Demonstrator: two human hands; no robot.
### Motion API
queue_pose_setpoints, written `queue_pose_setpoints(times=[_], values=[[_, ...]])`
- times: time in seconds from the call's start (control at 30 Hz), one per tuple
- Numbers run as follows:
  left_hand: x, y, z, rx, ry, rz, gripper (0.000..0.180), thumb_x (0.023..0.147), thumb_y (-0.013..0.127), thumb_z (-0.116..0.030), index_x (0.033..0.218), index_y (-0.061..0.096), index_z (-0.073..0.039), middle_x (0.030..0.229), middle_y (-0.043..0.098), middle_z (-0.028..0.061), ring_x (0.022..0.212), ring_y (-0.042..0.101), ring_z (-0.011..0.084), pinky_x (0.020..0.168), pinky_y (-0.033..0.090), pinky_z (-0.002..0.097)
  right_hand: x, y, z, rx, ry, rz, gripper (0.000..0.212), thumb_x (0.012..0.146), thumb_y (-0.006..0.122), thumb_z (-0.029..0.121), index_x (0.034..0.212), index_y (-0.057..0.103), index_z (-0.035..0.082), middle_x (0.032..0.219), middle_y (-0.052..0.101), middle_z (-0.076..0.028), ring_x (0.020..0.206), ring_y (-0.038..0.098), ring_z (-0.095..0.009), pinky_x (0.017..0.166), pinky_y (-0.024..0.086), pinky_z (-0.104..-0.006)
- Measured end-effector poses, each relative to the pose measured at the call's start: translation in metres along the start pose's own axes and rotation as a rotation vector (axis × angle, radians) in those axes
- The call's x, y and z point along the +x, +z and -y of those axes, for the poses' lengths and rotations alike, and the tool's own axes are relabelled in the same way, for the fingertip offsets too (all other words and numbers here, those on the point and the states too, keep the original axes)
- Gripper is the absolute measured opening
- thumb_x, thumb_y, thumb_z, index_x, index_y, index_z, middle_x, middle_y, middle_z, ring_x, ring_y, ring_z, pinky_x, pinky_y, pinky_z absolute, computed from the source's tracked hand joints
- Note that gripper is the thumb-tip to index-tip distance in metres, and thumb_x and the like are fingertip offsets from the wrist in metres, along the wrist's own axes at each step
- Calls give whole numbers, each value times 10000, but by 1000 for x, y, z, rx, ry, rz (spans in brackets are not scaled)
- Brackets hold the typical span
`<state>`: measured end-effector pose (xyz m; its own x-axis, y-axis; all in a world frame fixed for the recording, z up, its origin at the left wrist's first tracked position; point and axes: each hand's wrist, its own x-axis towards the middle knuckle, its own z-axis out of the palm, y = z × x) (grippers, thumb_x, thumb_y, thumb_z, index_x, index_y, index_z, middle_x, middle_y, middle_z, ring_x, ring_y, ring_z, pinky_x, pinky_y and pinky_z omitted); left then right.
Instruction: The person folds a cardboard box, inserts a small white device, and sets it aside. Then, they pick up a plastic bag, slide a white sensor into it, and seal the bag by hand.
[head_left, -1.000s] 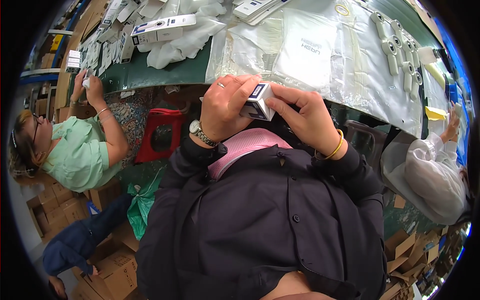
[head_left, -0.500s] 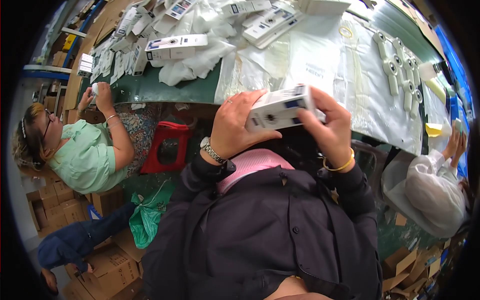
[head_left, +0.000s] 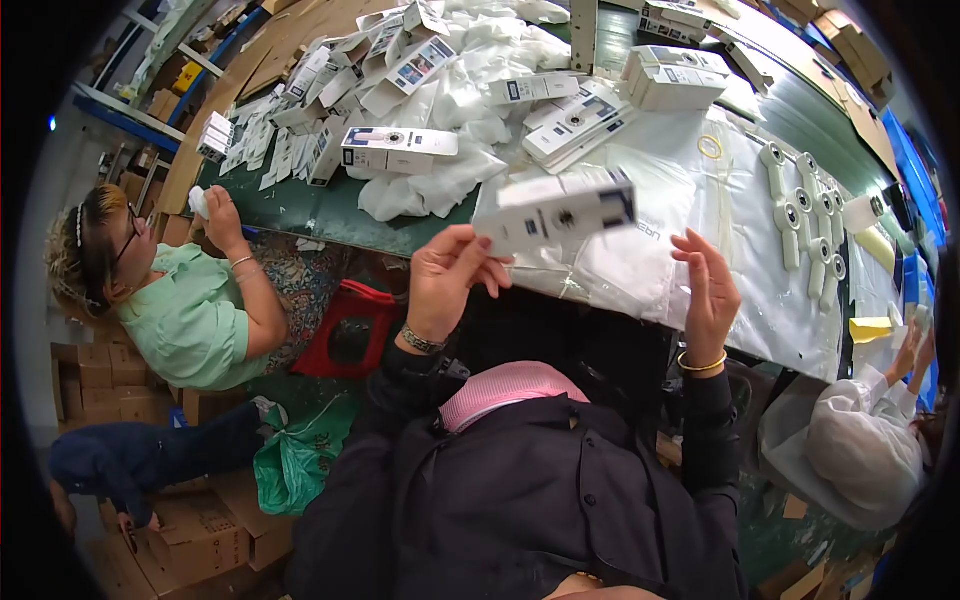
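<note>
A long white carton (head_left: 535, 226) with dark blue panels hangs tilted over the table's near edge. My left hand (head_left: 443, 283) pinches its left end between thumb and fingers. To the right, my right hand (head_left: 711, 297) is off the carton, its fingers apart and nothing in them. Beneath the carton lie clear plastic bags (head_left: 640, 260) on the table. Several white ring-headed handheld devices (head_left: 795, 218) rest in rows on the plastic sheet to the right.
Similar printed cartons (head_left: 400, 147) and crumpled white bags (head_left: 420, 190) pile up at the back left; stacked cartons (head_left: 680, 85) stand behind. A yellow rubber band (head_left: 710, 147) lies on the sheet. One person (head_left: 195, 310) sits left, another (head_left: 860, 440) right. A red stool (head_left: 350, 330) stands left.
The carton has moved forward and up, away from my body. My right hand has let go of it and drawn off to the right; my left hand still holds it.
</note>
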<state>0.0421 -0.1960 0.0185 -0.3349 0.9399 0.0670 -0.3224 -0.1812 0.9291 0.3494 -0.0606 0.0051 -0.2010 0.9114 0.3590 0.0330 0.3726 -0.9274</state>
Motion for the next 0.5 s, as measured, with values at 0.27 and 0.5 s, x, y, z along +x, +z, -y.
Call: queue_pose_setpoints(times=[0.27,0.5], values=[[68,-31,-42,-42,294,-328,191,1084,598,-98,1214,596,42,1089,758,237,830,781,291,691,626,309,-1,-13,-37,56,76,-203,306,1114,590,213,1177,732,-50,999,758,-79,826,639,-98,820,520,-242],[141,-38,-72,-216,483,-444,353,1073,605,-81,1370,537,97,1139,746,182,1104,726,268,1016,587,356,-11,-10,-40,66,56,-164,279,1108,600,187,1156,724,-59,959,738,-69,781,633,-95,751,521,-238]])
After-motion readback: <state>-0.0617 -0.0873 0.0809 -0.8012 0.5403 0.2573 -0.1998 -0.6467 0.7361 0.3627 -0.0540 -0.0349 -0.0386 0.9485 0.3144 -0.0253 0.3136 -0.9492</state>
